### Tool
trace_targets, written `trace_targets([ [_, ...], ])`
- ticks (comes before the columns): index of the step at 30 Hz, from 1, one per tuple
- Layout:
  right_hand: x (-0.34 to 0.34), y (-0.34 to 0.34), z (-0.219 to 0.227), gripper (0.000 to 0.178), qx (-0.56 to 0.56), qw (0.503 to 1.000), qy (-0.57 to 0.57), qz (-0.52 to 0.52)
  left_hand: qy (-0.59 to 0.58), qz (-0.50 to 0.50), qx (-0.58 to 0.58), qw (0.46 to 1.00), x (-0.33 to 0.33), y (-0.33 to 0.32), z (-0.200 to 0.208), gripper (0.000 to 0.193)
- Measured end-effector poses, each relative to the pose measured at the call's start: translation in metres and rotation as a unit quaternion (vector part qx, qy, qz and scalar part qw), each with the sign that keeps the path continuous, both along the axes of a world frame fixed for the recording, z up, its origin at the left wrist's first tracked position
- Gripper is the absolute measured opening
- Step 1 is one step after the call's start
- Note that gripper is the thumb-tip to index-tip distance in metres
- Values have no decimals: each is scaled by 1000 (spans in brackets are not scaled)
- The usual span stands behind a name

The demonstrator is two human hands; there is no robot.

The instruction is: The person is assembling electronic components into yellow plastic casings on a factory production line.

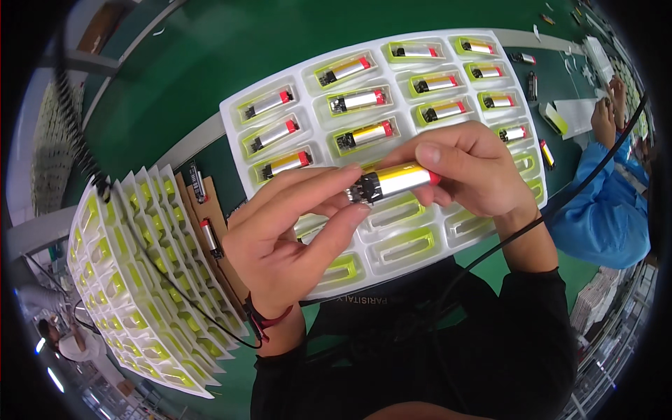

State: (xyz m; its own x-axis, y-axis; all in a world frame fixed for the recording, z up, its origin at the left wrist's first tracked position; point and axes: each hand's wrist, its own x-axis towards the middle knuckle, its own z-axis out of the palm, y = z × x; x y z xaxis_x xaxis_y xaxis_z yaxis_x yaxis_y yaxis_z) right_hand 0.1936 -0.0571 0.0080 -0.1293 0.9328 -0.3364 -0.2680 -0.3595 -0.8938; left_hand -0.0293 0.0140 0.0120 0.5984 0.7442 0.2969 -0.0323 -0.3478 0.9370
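Between my two hands, above the tray, is a silver and yellow cylindrical battery assembly [404, 180] with a red end and a black and metal fitting. My right hand [483, 168] grips its red end with thumb and fingers. At the fitting end, the thumb and fingertips of my left hand [276, 234] pinch the piece. Below lies a white plastic tray [231, 129] with lime-green showing in its compartments. Similar assemblies, such as one [362, 135] just beyond my hands, lie in the far rows. Several nearer compartments [402, 245] hold none; my hands hide others.
A stack of similar trays [133, 280] leans at the left, beside a cardboard strip [227, 269] with loose assemblies [210, 238]. A thin black cable [507, 241] crosses near my right wrist. At the right are more assemblies [533, 85] and another person's blue sleeve [595, 217].
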Motion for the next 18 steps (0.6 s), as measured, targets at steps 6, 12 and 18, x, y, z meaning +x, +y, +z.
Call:
trace_targets([
  [6,-3,-7,-6,36,103,990,56,-77,-27,49,-92,994,8,-6,-9,38],
  [12,-9,-19,-19,33,130,980,82,-125,-67,8,-110,992,14,-3,-14,34],
  [18,-14,-23,-31,32,147,975,99,-136,-116,37,-156,980,18,-6,-28,28],
])
